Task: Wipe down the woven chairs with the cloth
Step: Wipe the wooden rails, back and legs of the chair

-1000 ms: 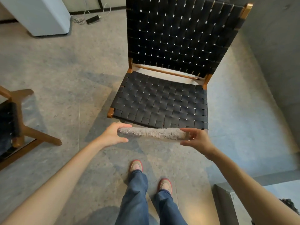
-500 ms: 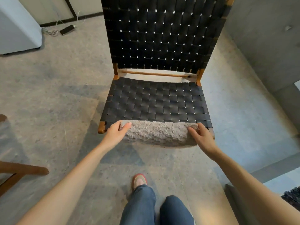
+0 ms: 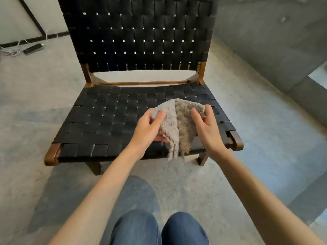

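Gripping cloth (image 3: pixel 177 119) | left hand (image 3: pixel 150 128), right hand (image 3: pixel 207 128) fingers (image 3: pixel 196 114) curled round it | over chair (image 3: pixel 106 124)

text: none legible | labels/brands: none | nums/signs: none

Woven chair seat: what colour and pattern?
Black woven chair seat: flat straps in basket weave, on brown wooden frame; head view.

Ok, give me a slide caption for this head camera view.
Left hand and right hand grip a bunched cloth over the woven chair seat.
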